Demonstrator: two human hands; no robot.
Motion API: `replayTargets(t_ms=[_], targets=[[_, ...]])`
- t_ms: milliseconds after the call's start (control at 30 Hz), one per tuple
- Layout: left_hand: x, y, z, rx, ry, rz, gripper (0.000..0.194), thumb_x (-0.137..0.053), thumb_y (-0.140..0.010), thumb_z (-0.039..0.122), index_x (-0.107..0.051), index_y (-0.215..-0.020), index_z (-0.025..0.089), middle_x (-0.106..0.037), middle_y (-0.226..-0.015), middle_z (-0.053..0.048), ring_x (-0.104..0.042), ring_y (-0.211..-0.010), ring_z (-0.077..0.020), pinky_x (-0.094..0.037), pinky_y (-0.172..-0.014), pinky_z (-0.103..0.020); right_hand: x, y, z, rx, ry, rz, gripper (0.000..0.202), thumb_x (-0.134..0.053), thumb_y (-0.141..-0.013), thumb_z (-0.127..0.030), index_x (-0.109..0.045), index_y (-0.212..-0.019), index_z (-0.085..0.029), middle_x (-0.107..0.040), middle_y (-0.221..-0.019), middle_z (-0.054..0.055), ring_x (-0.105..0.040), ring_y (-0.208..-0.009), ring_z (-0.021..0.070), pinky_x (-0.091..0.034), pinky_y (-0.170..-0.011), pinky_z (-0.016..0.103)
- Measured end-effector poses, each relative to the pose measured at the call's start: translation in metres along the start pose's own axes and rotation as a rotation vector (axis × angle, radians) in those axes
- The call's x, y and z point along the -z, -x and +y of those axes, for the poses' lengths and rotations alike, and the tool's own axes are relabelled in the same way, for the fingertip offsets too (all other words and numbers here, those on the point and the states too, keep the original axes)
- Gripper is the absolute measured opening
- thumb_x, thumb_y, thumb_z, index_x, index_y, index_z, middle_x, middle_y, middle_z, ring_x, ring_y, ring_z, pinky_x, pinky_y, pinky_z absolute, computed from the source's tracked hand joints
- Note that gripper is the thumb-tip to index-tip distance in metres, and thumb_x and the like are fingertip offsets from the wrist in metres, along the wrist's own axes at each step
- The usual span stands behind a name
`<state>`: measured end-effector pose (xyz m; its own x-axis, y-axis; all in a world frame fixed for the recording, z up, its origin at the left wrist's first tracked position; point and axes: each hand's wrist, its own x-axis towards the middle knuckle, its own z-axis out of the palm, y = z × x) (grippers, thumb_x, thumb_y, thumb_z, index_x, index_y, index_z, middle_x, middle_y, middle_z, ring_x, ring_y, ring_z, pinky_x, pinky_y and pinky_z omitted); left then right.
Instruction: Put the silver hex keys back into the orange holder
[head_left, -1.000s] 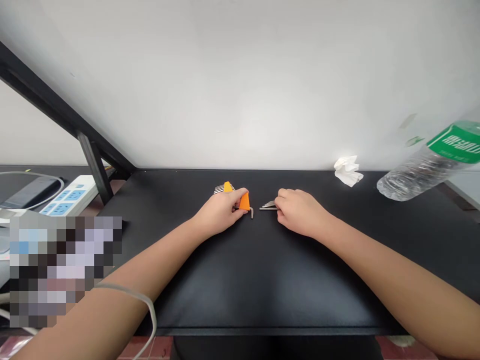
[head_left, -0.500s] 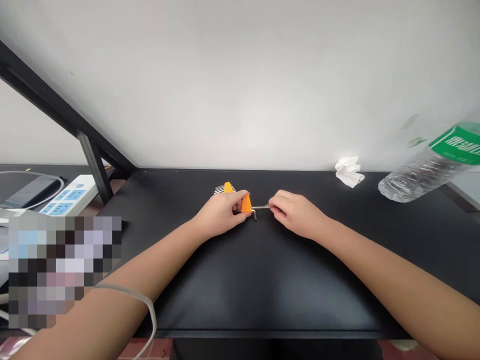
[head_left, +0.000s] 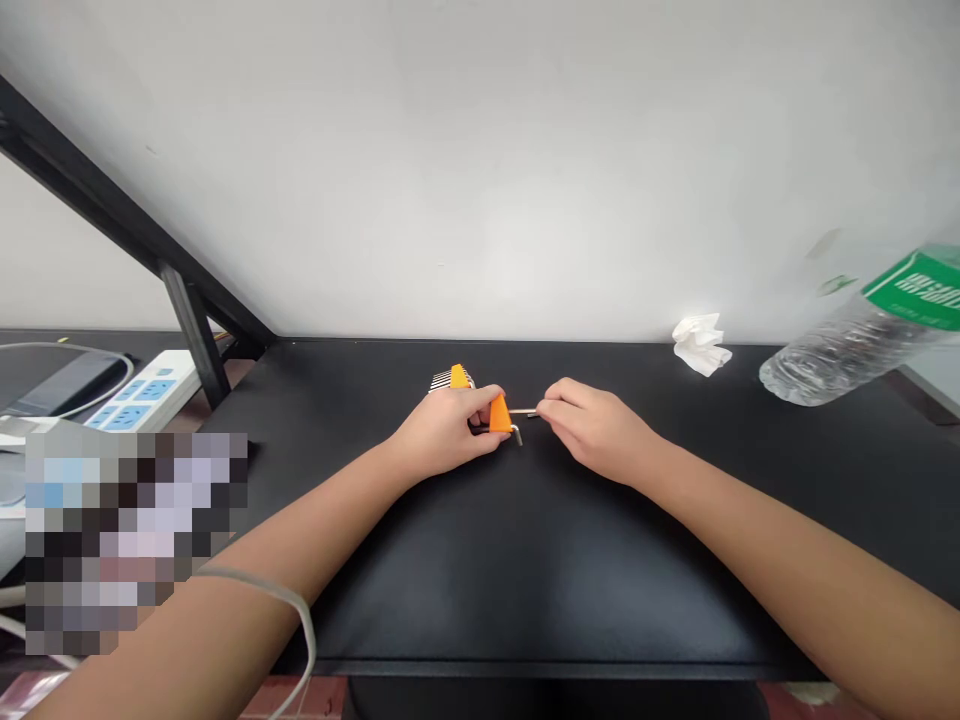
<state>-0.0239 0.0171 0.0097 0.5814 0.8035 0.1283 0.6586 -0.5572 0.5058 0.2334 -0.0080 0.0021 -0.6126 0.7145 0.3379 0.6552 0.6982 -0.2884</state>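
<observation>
My left hand grips an orange holder between thumb and fingers, just above the black table. Several thin metal keys stick out at the holder's far left end. A bent metal key pokes out at its right end. My right hand is closed in a pinch on a straight metal key, which spans the short gap between the holder and my fingertips. The fingers hide that key's right end.
A crumpled white tissue lies by the wall. To the right a clear bottle with a green label leans. On the left are a white power strip, a phone and a black metal frame. A pale cable crosses my left forearm.
The orange holder has shifted slightly right in my left hand, nearer my right fingertips. Less of the key shows between them. My right hand has barely moved.
</observation>
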Motion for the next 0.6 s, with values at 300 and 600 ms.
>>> replayTargets(t_ms=[300, 600], targets=[[0.0016, -0.0013, 0.0000, 0.028, 0.038, 0.016, 0.019, -0.067, -0.083, 0.039, -0.064, -0.095, 0.025, -0.063, -0.072, 0.006, -0.060, -0.069, -0.0133, -0.046, -0.066, -0.025, 0.0055, 0.0010, 0.0043, 0.022, -0.061, 0.047, 0.030, -0.038, -0.105, -0.019, -0.068, -0.100, -0.022, -0.062, -0.099, 0.007, -0.053, -0.076, 0.0161, -0.042, -0.067, 0.029], [0.0024, -0.0011, -0.0006, 0.039, 0.060, 0.002, 0.017, -0.069, -0.082, 0.037, -0.063, -0.092, 0.025, -0.060, -0.069, 0.007, -0.056, -0.067, -0.0129, -0.044, -0.066, -0.026, 0.0082, 0.0013, 0.0078, 0.073, -0.053, 0.030, 0.030, -0.037, -0.103, -0.014, -0.066, -0.105, -0.021, -0.062, -0.101, 0.008, -0.053, -0.080, 0.0168, -0.043, -0.069, 0.029]])
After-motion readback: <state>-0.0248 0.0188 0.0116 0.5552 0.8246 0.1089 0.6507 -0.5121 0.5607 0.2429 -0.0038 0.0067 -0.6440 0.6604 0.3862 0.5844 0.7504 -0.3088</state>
